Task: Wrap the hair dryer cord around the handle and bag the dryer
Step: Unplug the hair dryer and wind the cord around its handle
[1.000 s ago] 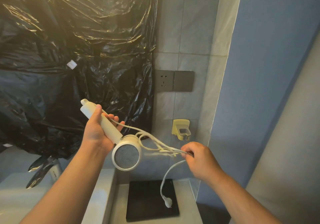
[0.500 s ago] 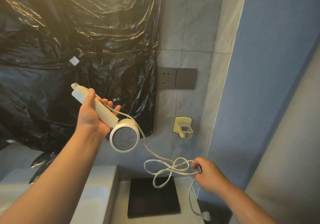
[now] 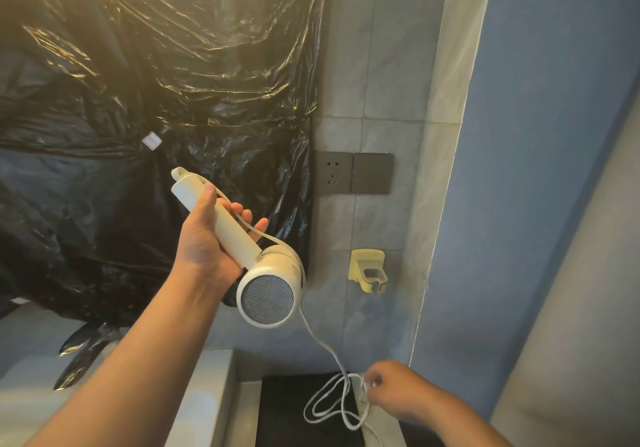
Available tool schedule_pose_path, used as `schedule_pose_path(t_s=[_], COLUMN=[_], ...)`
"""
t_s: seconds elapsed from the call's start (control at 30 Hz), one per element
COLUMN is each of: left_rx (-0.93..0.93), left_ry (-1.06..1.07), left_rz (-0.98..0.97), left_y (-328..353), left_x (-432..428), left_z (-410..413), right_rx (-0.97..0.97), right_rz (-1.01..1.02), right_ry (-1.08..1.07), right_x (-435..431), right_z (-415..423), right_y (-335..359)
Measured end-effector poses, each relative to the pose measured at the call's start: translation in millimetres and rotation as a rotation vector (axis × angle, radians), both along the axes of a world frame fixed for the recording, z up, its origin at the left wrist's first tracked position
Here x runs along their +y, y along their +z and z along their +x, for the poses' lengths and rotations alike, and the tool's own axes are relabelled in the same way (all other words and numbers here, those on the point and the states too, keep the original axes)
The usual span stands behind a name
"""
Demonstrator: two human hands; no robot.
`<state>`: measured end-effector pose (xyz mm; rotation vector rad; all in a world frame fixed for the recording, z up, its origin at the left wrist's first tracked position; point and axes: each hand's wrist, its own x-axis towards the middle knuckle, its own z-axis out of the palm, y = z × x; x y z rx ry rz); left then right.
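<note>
Our left hand (image 3: 204, 249) is wrapped round the handle (image 3: 225, 228) of the white hair dryer (image 3: 268, 294), which is held in the air with its grille end tilted down towards us. The cord (image 3: 322, 339) runs along the handle, over the head and down to our right hand (image 3: 398, 391), which pinches loose loops above the black mat (image 3: 287, 408) on the tabletop (image 3: 247, 419). Black plastic sheeting (image 3: 138, 83) hangs behind.

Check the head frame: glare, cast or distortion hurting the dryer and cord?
Head view: warm glare washes the black plastic sheet upper left; wide-angle lens slants the wall edge; hair dryer and cord read sharp; right hand dim near the bottom.
</note>
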<state>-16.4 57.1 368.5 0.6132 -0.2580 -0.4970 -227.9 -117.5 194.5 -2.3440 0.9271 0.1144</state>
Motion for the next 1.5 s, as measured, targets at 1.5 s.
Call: schedule_pose_path(t_s=[1.5], left_rx=[-0.372], left_ry=[0.135], left_rz=[0.214], left_y=[-10.0], left_x=[1.9], left_z=[-44.1], right_rx=[-0.898], right_rz=[0.968], right_ry=[-0.299], right_x=[73.3], right_z=[32.4], right_y=[111.7])
